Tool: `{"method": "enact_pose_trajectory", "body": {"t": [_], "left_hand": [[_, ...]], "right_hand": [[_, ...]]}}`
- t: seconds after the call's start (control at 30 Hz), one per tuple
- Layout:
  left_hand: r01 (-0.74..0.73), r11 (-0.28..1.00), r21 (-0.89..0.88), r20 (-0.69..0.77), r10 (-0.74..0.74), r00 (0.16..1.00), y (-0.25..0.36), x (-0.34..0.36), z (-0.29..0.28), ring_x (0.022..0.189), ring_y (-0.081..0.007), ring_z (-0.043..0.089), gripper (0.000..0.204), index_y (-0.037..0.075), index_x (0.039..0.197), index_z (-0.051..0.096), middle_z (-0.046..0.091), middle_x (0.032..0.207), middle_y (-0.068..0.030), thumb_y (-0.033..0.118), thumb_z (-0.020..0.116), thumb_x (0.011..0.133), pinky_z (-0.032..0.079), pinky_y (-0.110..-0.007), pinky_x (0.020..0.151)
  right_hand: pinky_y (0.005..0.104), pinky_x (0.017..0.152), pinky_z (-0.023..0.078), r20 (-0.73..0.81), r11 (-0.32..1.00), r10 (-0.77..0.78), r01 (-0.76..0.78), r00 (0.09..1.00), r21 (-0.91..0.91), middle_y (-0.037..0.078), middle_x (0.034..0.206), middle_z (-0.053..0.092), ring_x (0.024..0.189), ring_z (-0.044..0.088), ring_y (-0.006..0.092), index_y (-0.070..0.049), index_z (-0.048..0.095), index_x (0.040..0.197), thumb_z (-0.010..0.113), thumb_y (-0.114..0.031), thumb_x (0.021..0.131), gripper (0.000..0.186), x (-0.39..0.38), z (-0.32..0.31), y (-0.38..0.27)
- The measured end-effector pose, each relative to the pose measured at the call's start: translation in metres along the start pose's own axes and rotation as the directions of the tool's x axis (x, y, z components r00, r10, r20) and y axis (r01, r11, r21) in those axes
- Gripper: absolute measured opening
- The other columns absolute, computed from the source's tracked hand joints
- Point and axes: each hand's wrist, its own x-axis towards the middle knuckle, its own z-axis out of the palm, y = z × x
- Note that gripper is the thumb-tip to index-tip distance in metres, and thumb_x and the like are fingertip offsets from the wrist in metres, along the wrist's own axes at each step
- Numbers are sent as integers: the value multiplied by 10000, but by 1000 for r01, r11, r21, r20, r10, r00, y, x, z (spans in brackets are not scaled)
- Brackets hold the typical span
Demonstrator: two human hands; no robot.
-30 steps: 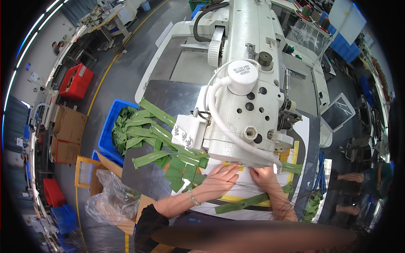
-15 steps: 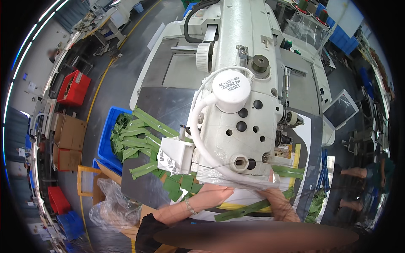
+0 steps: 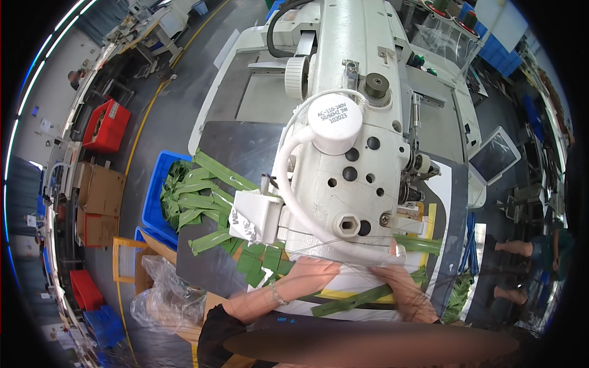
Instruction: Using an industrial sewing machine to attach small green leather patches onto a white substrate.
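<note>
My left hand (image 3: 311,275) rests at the front of a white sewing machine (image 3: 328,227), fingers extended over a white, yellow-edged template (image 3: 350,276), tips hidden by the head. My right hand (image 3: 392,279) is mostly hidden beneath the machine's front edge and white hose. Between my forearms lies a green strip (image 3: 343,302). Another green strip (image 3: 417,244) sticks out right of the head. A pile of green strips (image 3: 205,208) and square green pieces (image 3: 250,265) cover part of the dark metal plate (image 3: 196,270) on the left.
A blue bin (image 3: 153,202), a carton with crumpled clear plastic (image 3: 165,300), red bins (image 3: 105,126) and cardboard boxes (image 3: 101,190) stand left. A screen (image 3: 494,153) and thread cones (image 3: 466,21) are right. Another person (image 3: 555,251) is at the far right.
The view has shifted slightly, so the machine appears farther left. My fingers are more covered by the machine head than a second ago, especially my right hand's.
</note>
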Motion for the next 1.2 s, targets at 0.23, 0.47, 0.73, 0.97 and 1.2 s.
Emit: {"method": "enact_pose_trajectory", "body": {"t": [0.23,0.47,0.73,0.97,1.2], "left_hand": [[-93,986,141,-21,97,995,16,20,-26,1114,-192,537,145,62,913,571,589,1162,-63,160,578,806,424,-348,885],[-174,972,159,-66,186,980,3,17,-20,1080,-223,557,143,46,916,566,604,1135,-86,130,571,801,439,-370,896],[-109,985,134,-184,133,974,-37,21,-34,1014,-184,576,333,45,1114,623,636,1089,-42,155,647,800,436,-348,886],[-176,957,232,-84,200,976,-48,24,-35,1012,-114,552,346,114,1167,626,628,1140,49,228,630,841,370,-344,903],[-234,936,261,-14,246,969,-58,25,-31,991,-97,563,360,169,1227,611,627,1160,87,258,579,880,368,-328,848]], "right_hand": [[418,761,505,49,955,-144,152,988,-255,112,1087,623,935,612,330,-34,642,930,680,-52,680,254,6,-2,-2],[371,810,494,164,952,-176,210,971,-224,138,1025,654,931,631,293,-35,662,1026,665,3,707,322,4,-6,-15],[358,762,505,108,929,-261,280,959,-242,113,1034,651,898,638,268,-22,640,994,745,-75,671,344,15,-6,-20],[374,837,507,120,932,-239,263,964,-251,80,992,644,964,625,271,-40,642,986,749,-113,727,289,12,-3,-15],[365,814,505,140,941,-206,236,968,-244,74,941,648,930,626,261,-30,647,994,746,-108,729,294,12,-5,-19]]}}
